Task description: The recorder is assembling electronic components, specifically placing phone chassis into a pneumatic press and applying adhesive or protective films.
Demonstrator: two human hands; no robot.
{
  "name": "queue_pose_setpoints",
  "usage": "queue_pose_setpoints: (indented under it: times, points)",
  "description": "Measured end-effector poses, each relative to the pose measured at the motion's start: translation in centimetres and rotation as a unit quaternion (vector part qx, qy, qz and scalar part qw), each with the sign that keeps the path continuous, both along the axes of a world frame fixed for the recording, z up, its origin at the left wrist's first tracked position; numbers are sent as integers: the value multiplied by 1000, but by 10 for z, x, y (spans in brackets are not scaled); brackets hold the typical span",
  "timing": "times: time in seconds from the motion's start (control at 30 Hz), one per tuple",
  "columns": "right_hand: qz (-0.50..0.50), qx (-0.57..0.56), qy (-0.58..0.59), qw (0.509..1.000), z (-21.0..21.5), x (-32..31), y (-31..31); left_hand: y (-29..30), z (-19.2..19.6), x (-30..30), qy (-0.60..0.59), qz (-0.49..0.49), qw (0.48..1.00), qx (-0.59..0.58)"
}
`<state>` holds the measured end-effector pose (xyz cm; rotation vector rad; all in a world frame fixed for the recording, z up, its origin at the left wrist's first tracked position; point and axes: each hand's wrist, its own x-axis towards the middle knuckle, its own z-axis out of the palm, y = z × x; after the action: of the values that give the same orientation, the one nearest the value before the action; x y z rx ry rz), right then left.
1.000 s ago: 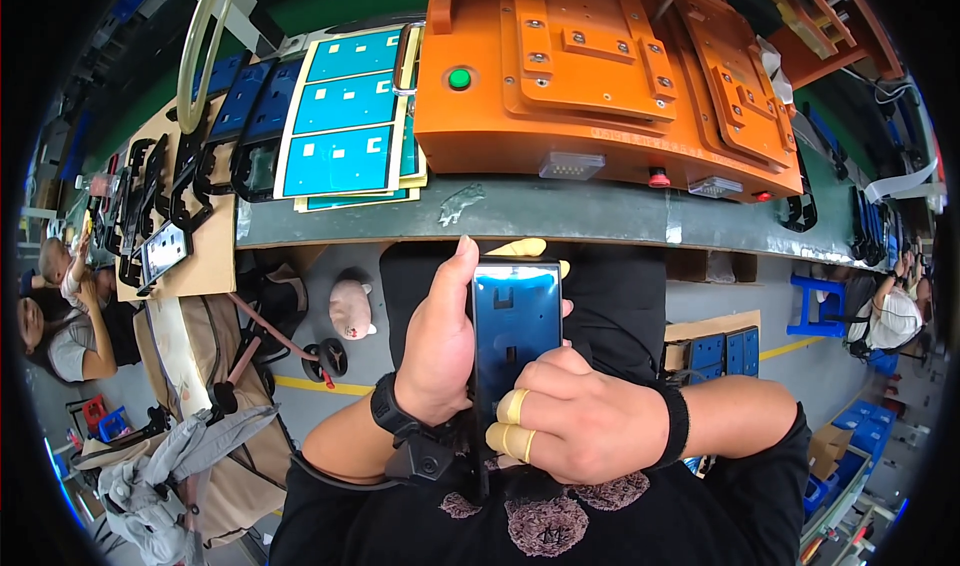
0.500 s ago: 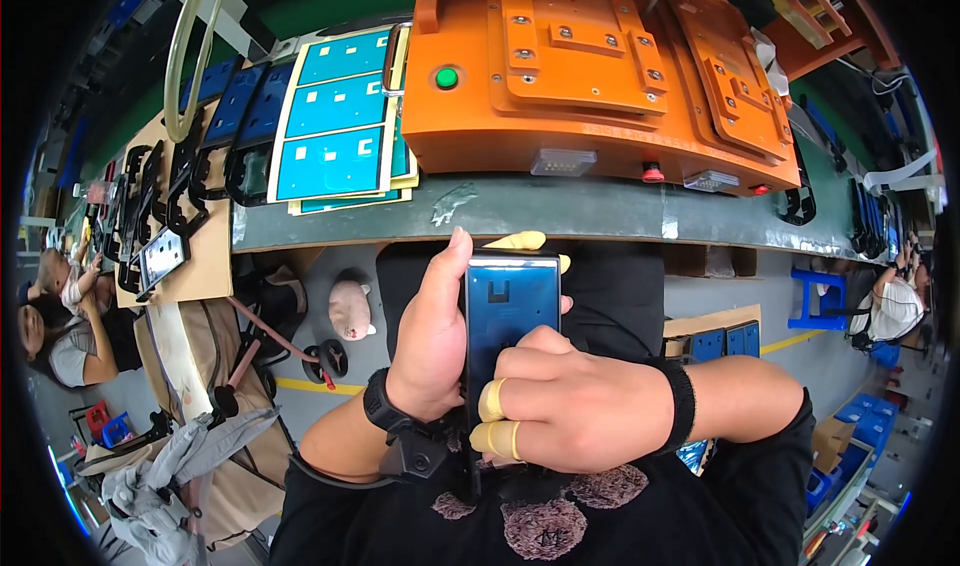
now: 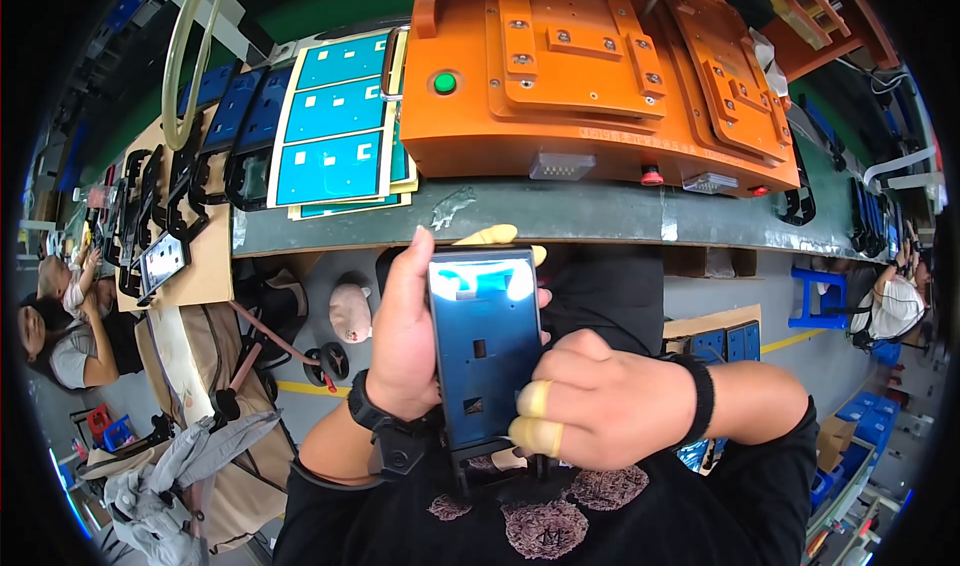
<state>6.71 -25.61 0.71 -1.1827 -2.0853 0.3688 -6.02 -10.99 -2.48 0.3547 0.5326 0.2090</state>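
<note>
In front of my body is a black rectangular frame panel with a glossy dark-blue film face and small square cut-outs. My left hand grips it from the left and behind, thumb up along its left edge. A yellow finger cot shows past the top edge. My right hand is at the lower right edge of the panel, its fingers curled closed. Two of those fingers wear yellow cots; anything pinched between the fingertips is hidden.
A green-topped bench carries an orange fixture with a green button, and blue film sheets stacked on its left. Several black frames lie on cardboard at far left. A stroller stands left; other people are nearby.
The panel and my left hand have moved a little left, and the panel's face is turned more to view. My right hand has slid right, off the face to the lower right edge.
</note>
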Motion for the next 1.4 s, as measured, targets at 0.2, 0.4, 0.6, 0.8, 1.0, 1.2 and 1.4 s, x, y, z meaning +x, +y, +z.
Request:
queue_pose_setpoints:
  times: [0.2,0.4,0.6,0.8,1.0,1.2,1.4]
  points:
    - [-29,-44,3,999,6,29,-27,15,10,-8,-27,28,999,-14]
    - [-129,-78,77,986,14,48,-62,21,22,-9,-71,87,993,44]
    - [-381,-52,170,907,2,49,-136,23,22,-7,-131,63,988,52]
    - [-679,-195,355,612,-150,12,-252,21,21,7,-176,58,980,76]
    - [-836,-210,188,471,-324,-77,-367,18,24,8,-175,58,977,108]
    - [-851,-356,113,370,-343,-100,-376,33,23,-10,-192,103,971,94]
    - [-844,-443,110,281,-354,-93,-371,106,15,-35,-93,117,985,91]
